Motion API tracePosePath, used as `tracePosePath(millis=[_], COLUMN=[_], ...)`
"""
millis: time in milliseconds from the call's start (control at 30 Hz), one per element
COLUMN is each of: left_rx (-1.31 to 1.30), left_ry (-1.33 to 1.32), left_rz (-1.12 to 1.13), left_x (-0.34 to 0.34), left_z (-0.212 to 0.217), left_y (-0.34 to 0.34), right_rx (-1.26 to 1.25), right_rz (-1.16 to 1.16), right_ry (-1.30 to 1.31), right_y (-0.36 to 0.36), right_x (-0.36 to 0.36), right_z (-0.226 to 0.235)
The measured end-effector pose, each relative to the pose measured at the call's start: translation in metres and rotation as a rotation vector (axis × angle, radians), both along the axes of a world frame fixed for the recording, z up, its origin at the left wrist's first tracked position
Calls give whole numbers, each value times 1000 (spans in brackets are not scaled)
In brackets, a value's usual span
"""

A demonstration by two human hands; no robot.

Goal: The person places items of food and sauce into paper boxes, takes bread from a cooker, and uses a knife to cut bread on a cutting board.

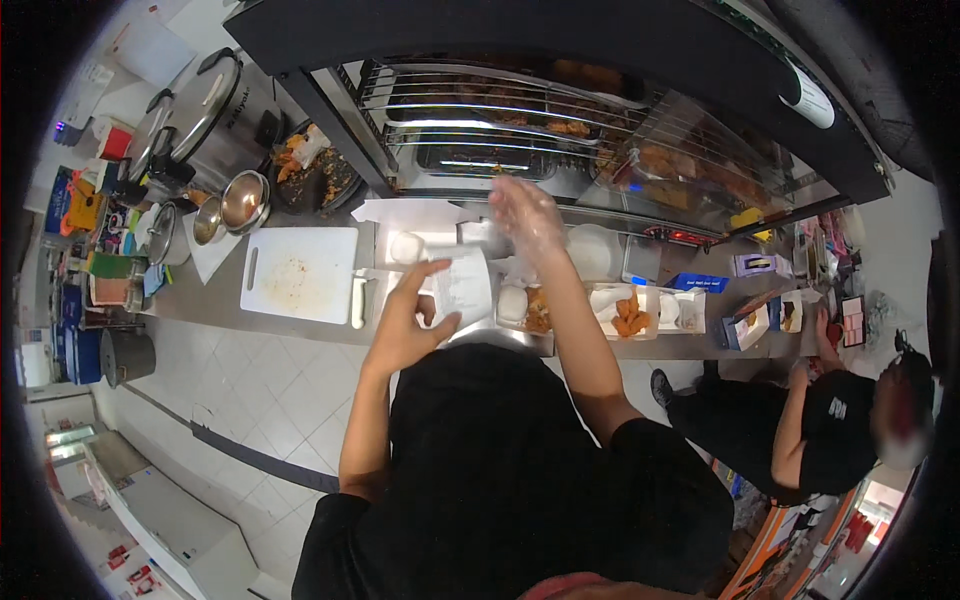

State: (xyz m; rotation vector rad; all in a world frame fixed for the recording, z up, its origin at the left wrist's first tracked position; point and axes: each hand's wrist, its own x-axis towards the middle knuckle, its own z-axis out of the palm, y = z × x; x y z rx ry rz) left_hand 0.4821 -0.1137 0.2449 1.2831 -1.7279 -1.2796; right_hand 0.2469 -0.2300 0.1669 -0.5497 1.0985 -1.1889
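Observation:
My left hand (408, 315) pinches a white printed paper slip (463, 283) between thumb and fingers, above the front edge of the counter. Raised before the glass food warmer (480, 165), my right hand (530, 220) appears to wear a clear plastic glove. It is slightly blurred, its fingers loosely stretched, with nothing visible in them. Behind the slip stands an open white box (385, 225) with a white rounded mound (407, 248). Under my right forearm, another box holds a white mound (512, 303) and brownish food (538, 308), partly hidden. Fried pieces (630, 316) fill part of a box further right.
Left of the boxes lie a white cutting board (300, 270) and a white-handled knife (359, 300). Metal bowls (243, 200) and a large steel cooker (225, 115) stand beyond. A co-worker (830, 430) is at the counter's right end.

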Motion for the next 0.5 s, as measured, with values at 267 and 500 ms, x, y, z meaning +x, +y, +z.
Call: tracePosePath(millis=[267, 500], left_rx=[189, 191], left_ry=[51, 113], left_rz=[-71, -74], left_x=[37, 84], left_z=[-33, -34], left_y=[15, -3], right_rx=[78, 77], right_rz=[-294, -403], right_ry=[-5, 403], right_y=[-123, -124], right_x=[46, 38], right_z=[5, -11])
